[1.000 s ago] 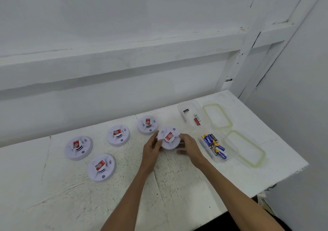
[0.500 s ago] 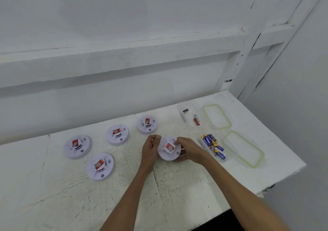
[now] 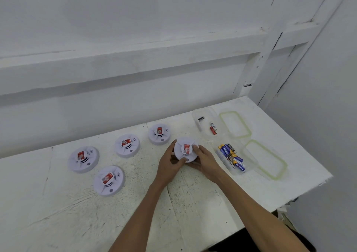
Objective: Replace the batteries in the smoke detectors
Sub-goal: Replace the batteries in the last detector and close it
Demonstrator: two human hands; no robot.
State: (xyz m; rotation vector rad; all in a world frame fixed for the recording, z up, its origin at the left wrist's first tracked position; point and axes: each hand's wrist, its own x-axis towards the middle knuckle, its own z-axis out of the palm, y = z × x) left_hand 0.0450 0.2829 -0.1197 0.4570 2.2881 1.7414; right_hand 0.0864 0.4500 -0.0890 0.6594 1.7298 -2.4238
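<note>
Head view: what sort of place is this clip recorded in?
Probably a bare workroom or staging corner, not a lived-in room: a scuffed white table against plain white-painted walls, five identical smoke detectors, and two open clear tubs of batteries.

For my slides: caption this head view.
A person holds a smoke detector; four more detectors lie on the white table, batteries in a clear tub alongside.

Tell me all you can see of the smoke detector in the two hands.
The smoke detector is a round white disc, plastic by its look, with a red and white label on its raised middle. It faces up. The left hand grips its left edge, the right hand its right edge.
</note>
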